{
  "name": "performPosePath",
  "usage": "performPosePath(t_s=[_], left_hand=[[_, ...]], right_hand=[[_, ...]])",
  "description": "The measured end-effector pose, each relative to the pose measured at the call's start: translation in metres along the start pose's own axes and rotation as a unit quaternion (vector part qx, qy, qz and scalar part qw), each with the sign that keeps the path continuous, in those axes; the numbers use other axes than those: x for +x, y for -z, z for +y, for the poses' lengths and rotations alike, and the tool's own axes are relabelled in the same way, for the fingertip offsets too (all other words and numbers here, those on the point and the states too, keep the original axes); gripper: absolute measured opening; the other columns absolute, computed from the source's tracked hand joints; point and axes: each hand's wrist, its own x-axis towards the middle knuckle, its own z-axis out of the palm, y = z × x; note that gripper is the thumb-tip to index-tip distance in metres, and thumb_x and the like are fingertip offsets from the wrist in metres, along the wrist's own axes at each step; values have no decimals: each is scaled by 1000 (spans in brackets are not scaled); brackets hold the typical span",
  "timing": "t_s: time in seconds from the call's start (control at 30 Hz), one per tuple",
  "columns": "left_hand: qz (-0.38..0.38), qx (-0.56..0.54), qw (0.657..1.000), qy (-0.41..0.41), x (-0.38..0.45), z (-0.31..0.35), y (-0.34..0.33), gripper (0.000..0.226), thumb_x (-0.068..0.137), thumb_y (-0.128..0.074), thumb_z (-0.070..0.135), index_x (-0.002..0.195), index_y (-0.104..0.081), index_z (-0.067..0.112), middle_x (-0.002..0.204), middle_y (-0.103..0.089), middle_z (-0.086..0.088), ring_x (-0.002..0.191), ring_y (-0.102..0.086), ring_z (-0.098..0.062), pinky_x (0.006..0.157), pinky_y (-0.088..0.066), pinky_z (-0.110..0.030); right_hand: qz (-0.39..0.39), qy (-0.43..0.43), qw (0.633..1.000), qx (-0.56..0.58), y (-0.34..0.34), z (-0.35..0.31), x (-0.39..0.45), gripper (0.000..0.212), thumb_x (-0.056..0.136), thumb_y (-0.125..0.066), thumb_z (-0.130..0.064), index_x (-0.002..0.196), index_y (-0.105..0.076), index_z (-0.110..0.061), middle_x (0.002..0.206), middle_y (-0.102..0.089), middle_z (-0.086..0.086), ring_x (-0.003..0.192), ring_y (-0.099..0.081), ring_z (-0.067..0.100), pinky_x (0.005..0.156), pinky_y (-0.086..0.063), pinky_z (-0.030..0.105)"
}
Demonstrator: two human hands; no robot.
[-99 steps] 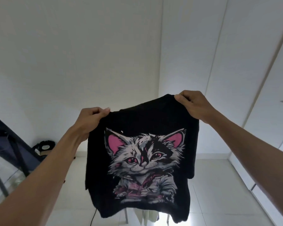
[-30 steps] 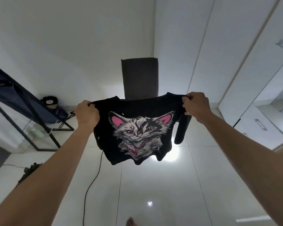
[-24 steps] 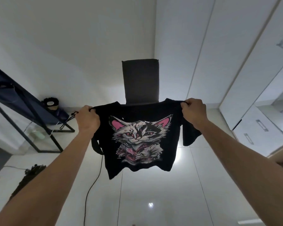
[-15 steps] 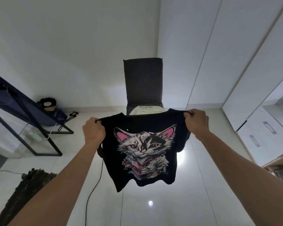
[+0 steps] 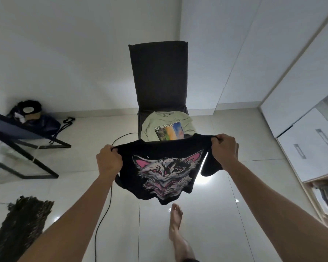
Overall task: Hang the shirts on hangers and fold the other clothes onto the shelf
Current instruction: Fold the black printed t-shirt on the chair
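Note:
I hold a black T-shirt (image 5: 155,154) with a pink-eared cat print spread out in the air in front of me. My left hand (image 5: 108,162) grips its left shoulder and my right hand (image 5: 224,150) grips its right shoulder. The shirt's lower half billows and creases, so the print looks folded. Just behind it a pale green T-shirt (image 5: 167,127) printed with NEVADA lies on the seat of a dark high-backed chair (image 5: 158,72). No hanger or shelf is visible.
White wardrobe doors and drawers (image 5: 307,140) line the right side. A black metal frame with a glass panel (image 5: 23,161) and a dark bag (image 5: 32,118) stand at the left. A black cable (image 5: 102,220) runs over the tiled floor, a dark fuzzy cloth (image 5: 19,229) lies lower left, and my bare foot (image 5: 176,220) is below the shirt.
My view has tilted down and both hands have lowered the black shirt toward the chair. The green shirt on the seat and my foot have come into sight. The shirt's hem now billows.

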Motion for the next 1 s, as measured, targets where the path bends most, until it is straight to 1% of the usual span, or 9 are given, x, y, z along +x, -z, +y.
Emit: performPosePath(t_s=[0.17,0.3,0.37,0.43,0.53,0.63,0.77,0.87,1.0], left_hand=[[-31,33,999,16,86,34,-72,21,96,-48,8,102,-67,0,100,-69,-18,96,-62,-39,79,-41,-33],[-41,33,997,52,157,56,-133,22,95,-47,5,96,-68,-1,90,-69,-19,87,-63,-37,70,-42,-33],[-40,31,996,69,198,63,-171,23,95,-46,6,98,-67,-2,91,-68,-20,81,-61,-34,69,-45,-35],[-39,46,995,78,235,68,-205,24,97,-45,7,100,-67,-2,93,-68,-22,77,-57,-31,68,-41,-33],[-40,63,994,84,280,65,-248,23,97,-46,6,100,-66,-4,95,-67,-24,84,-61,-36,70,-40,-31],[-39,78,993,83,319,59,-289,22,96,-46,4,99,-65,-8,98,-66,-27,92,-61,-42,72,-43,-34],[-43,135,985,95,362,56,-333,19,93,-49,3,101,-64,-6,103,-64,-27,98,-60,-45,74,-40,-34],[-51,175,977,107,385,51,-360,18,87,-53,5,98,-64,-4,105,-63,-28,98,-62,-46,80,-50,-41],[-63,233,967,87,407,45,-384,20,88,-56,7,104,-62,-3,109,-62,-26,102,-60,-47,82,-51,-44]], right_hand=[[0,-48,999,6,-50,-6,103,21,98,-54,-18,106,-72,-11,101,-71,7,105,-60,31,93,-51,42],[-15,-65,998,-6,-96,-8,188,22,100,-53,-15,110,-71,-8,104,-70,9,92,-53,23,83,-43,30],[-21,-74,997,-7,-129,-6,236,22,99,-53,-15,110,-71,-8,103,-70,9,92,-55,22,85,-46,31],[-29,-86,996,-5,-163,-3,280,21,99,-53,-16,107,-71,-11,100,-70,7,99,-59,27,90,-51,38],[-43,-96,994,5,-210,5,331,19,99,-54,-17,105,-71,-12,94,-71,4,91,-65,26,90,-54,37],[-46,-111,993,22,-253,18,373,17,98,-56,-19,102,-71,-15,89,-74,4,82,-71,26,85,-59,44],[-41,-114,993,10,-305,33,425,17,98,-55,-17,99,-72,-12,88,-70,6,83,-68,28,83,-59,44],[-42,-114,992,-15,-334,42,456,19,99,-55,-15,93,-72,-9,85,-67,8,81,-66,29,81,-58,41],[-34,-101,992,-74,-361,52,479,24,98,-53,-14,88,-72,-4,84,-68,13,76,-60,30,73,-52,38]])
